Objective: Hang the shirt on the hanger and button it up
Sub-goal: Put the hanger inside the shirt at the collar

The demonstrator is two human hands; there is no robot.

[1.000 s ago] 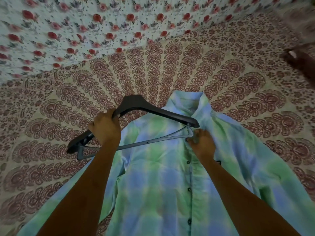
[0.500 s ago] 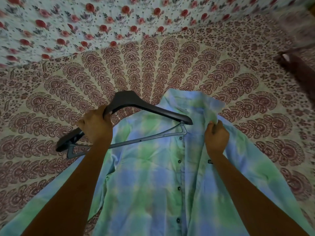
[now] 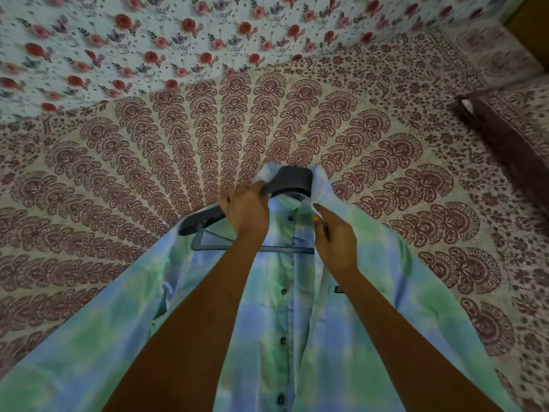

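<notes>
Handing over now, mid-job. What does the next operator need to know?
Left hand grips the hanger beside its middle.
Right hand pinches the shirt at its front edge, below the collar.
The shirt lies on the bedsheet. The hanger's right end is inside it and the left end is bare.
Done: one shoulder on.
Left: the other shoulder, then the buttons. The top is open.

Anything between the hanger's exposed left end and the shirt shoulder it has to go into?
No foreign object. The hanger end lies outside the shirt, with the left front panel's fabric beneath it. The left-hand grip sits on that same arm; the right-hand grip holds the other front edge.
</notes>
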